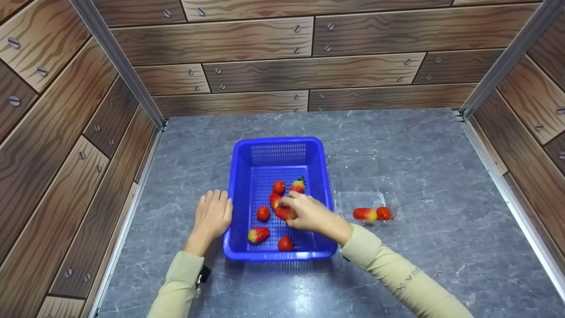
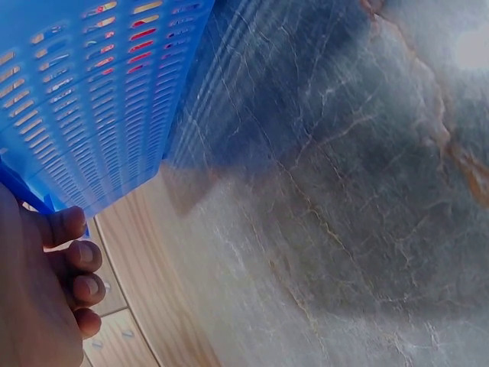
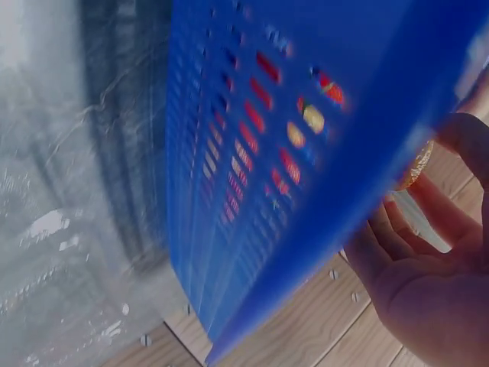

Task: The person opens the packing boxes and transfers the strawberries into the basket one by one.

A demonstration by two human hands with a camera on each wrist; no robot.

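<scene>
A blue plastic basket (image 1: 280, 255) holds several red fruits, some round like the cherry tomato (image 1: 263, 213), others long with pale yellow tops like the strawberry (image 1: 259, 235). Inside it, my right hand (image 1: 309, 213) pinches a red strawberry (image 1: 284, 213) between thumb and fingers. Part of that strawberry's seeded, yellowish side (image 3: 416, 164) shows past the rim in the right wrist view. My left hand (image 1: 215, 214) rests against the basket's left rim, its fingers loosely bent, fingertips (image 2: 85, 289) visible from below.
To the basket's right stands a clear plastic box (image 1: 344, 201) with a strawberry (image 1: 365, 214) and a cherry tomato (image 1: 383, 213) side by side at its front. Wood-patterned walls (image 1: 256, 44) enclose the grey marbled table (image 1: 441, 176) at the back and both sides.
</scene>
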